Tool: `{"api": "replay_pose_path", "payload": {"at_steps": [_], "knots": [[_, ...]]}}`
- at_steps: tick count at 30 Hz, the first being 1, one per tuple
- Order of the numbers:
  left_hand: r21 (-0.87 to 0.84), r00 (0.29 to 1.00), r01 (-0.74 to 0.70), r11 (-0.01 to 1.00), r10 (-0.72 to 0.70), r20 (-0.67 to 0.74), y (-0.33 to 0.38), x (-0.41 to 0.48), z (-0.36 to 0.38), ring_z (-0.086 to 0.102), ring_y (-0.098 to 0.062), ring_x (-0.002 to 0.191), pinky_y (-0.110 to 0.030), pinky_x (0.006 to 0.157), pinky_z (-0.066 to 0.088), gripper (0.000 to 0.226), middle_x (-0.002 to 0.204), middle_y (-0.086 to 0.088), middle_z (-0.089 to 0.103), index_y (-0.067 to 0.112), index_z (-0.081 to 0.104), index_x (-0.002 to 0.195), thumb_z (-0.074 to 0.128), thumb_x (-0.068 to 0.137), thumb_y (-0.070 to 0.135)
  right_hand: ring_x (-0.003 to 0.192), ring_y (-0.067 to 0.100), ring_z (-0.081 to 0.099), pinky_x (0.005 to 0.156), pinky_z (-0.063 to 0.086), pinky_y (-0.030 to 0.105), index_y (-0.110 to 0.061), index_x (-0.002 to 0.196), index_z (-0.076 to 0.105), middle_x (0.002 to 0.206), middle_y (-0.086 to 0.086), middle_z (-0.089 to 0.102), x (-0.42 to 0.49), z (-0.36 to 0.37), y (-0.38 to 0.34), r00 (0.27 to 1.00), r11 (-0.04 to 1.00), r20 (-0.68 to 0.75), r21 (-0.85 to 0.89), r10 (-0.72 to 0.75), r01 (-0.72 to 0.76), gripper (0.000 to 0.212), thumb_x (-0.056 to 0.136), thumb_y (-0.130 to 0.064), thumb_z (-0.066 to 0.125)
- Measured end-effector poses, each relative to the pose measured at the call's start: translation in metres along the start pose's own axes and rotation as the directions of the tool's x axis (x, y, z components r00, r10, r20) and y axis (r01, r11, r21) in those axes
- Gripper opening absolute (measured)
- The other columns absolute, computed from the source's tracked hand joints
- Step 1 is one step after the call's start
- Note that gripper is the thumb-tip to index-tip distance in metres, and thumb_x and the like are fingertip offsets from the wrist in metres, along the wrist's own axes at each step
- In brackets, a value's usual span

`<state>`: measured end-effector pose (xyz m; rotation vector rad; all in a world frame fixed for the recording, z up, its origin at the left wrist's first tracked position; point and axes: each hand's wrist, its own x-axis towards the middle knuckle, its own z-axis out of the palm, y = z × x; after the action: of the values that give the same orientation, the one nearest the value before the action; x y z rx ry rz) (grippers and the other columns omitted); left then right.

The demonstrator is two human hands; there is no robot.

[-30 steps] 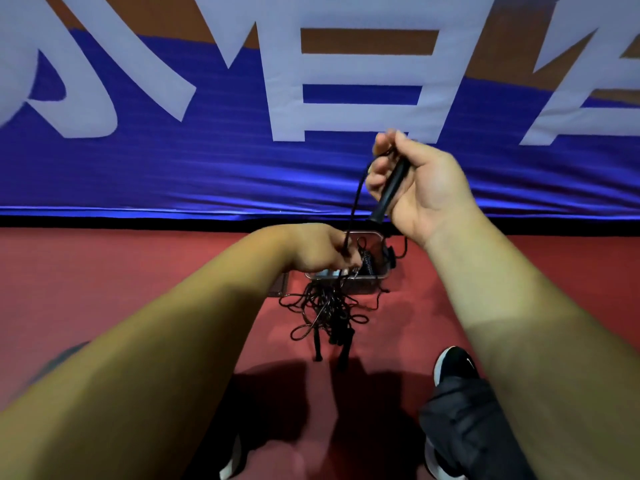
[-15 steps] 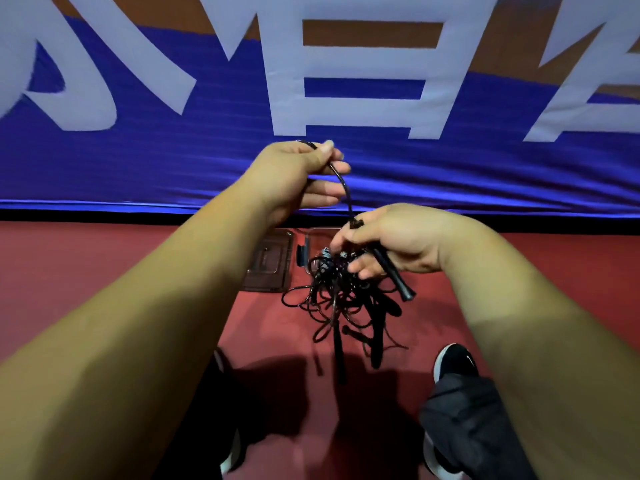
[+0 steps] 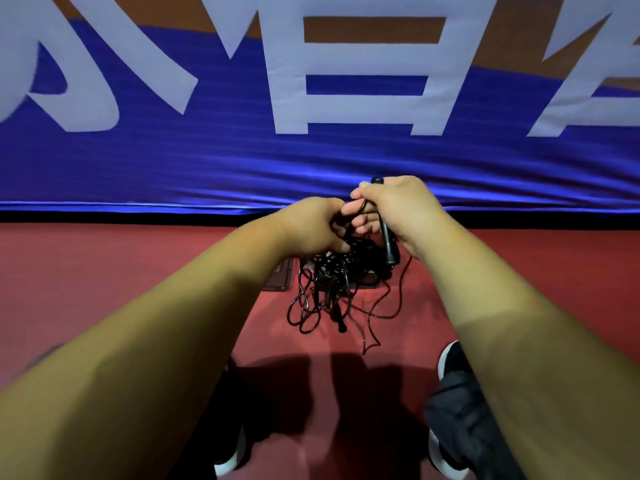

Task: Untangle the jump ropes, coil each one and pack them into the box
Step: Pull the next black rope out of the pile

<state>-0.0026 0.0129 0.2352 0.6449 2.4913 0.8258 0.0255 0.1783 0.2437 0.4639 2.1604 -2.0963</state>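
Right hand: the right hand is closed around a black handle, which stands nearly upright in the fist; 1 end shows above the thumb and the longer end sticks out below the palm
Left hand: the left hand is just beside the right, fingertips almost touching it, with its fingers curled into the top of the cords and pinching them
Jump ropes: the black jump ropes hang as 1 tangled bunch directly under both hands, thin loops trailing down and to the right; 1 more handle dangles in the lower part of the bunch; whether the lowest loops reach the floor cannot be told
Box: the box sits on the red floor close to its far edge, below the hands and mostly hidden behind the tangle
Lid: a dark flat lid lies just left of the box
Backdrop: a blue banner with large white characters runs along the floor's far edge
Feet: 2 dark shoes, 1 near the right forearm and 1 at the bottom edge
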Motion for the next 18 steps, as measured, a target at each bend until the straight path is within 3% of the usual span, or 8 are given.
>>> {"api": "replay_pose_path", "payload": {"at_steps": [7, 12, 16, 18], "knots": [[0.18, 0.998, 0.05, 0.982, -0.053, 0.015, -0.016, -0.001, 0.001, 0.071, -0.014, 0.087, -0.029, 0.075, 0.053, 0.033, 0.085, 0.009, 0.072, 0.026, 0.068, 0.097, 0.087, 0.078, 0.005, 0.048, 0.017, 0.056, 0.047, 0.051, 0.029, -0.008, 0.094, 0.063, 0.067, 0.004, 0.073, 0.008, 0.002, 0.001, 0.956, 0.982, -0.287, 0.152, -0.061, 0.109, 0.02, 0.109, -0.014, 0.05], [0.443, 0.998, -0.024, 0.896, -0.008, 0.07, -0.019, -0.007, 0.014, 0.062, -0.021, 0.089, -0.029, 0.072, 0.045, 0.048, 0.079, 0.011, 0.057, 0.02, 0.063, 0.111, 0.09, 0.074, 0.01, 0.039, 0.015, 0.05, 0.051, 0.052, 0.033, -0.01, 0.09, 0.06, 0.068, 0.003, 0.064, 0.01, -0.008, -0.004, 0.866, 0.94, -0.499, 0.278, -0.034, 0.197, 0.02, 0.104, -0.008, 0.046], [0.603, 0.997, -0.048, 0.796, 0.004, 0.074, -0.02, -0.012, 0.026, 0.066, -0.031, 0.104, -0.033, 0.076, 0.048, 0.028, 0.102, -0.001, 0.065, 0.024, 0.06, 0.113, 0.072, 0.088, 0.017, 0.035, 0.014, 0.049, 0.052, 0.052, 0.033, -0.01, 0.091, 0.057, 0.076, 0.005, 0.062, 0.012, -0.017, -0.006, 0.815, 0.893, -0.579, 0.367, -0.002, 0.262, 0.02, 0.105, -0.007, 0.044], [0.668, 0.997, -0.066, 0.742, 0.026, 0.069, -0.018, -0.012, 0.032, 0.066, -0.031, 0.109, -0.035, 0.075, 0.046, 0.044, 0.109, -0.002, 0.066, 0.029, 0.053, 0.134, 0.064, 0.093, 0.019, 0.035, 0.013, 0.048, 0.054, 0.053, 0.034, -0.009, 0.092, 0.057, 0.077, 0.006, 0.061, 0.011, -0.016, -0.006, 0.814, 0.876, -0.58, 0.398, 0.008, 0.274, 0.019, 0.106, -0.008, 0.043]]}}
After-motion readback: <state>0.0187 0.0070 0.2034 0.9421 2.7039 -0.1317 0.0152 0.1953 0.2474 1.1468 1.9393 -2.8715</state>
